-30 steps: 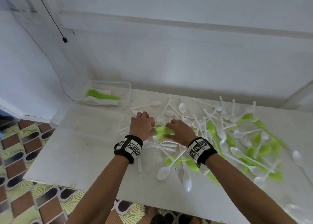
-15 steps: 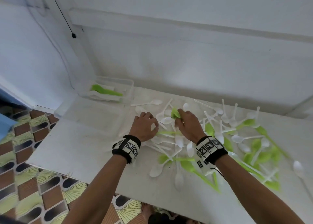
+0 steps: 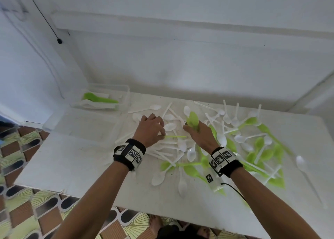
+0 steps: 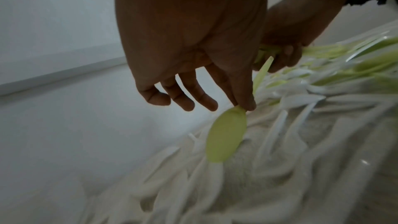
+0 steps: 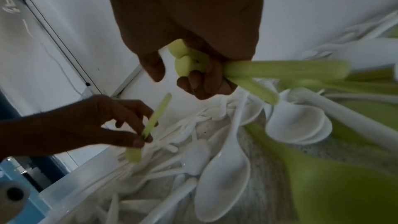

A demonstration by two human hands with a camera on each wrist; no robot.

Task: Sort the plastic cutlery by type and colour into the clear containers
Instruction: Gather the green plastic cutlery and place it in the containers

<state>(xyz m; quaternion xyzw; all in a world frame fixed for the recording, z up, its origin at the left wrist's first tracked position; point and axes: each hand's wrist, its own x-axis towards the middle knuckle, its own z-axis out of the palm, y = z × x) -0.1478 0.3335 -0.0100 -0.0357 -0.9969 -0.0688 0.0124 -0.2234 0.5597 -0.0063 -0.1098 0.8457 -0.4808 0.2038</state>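
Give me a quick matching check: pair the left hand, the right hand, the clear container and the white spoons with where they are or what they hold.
1. left hand
2. right hand
3. clear container
4. white spoons

a. loose on the table
b. grips a bunch of green spoons
c. back left corner of the table
d. pinches one green spoon

Pairs: 1-d, 2-b, 3-c, 4-a

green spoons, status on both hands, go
Left hand pinches one green spoon at its neck. Right hand grips a green bunch. Clear container back left, path unobstructed.
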